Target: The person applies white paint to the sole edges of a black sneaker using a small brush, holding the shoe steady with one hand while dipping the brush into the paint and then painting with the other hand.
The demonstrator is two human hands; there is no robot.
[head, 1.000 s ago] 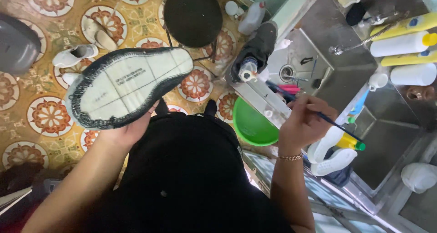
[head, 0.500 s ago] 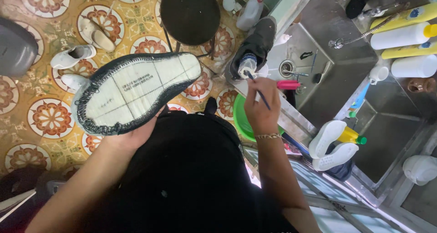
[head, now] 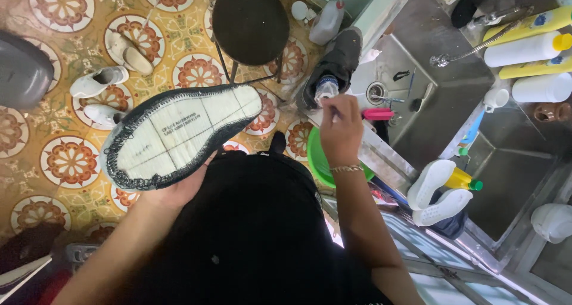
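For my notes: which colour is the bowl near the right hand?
Green bowl, seen in the head view.

Right hand point(head: 341, 132) moved from sink to jar point(head: 326, 88).

Yellow floor tiles point(head: 83, 49) with red-and-white rosettes; above them a white insole point(head: 179, 132) edged in black stitching, a black stool seat point(head: 250, 22), and, right of it, a green basin point(head: 319, 162).

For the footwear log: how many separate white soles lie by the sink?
2. One white sole lies on the sink's lower edge against the yellow bottle; the second white sole lies just below it, touching. Others may be hidden beneath.
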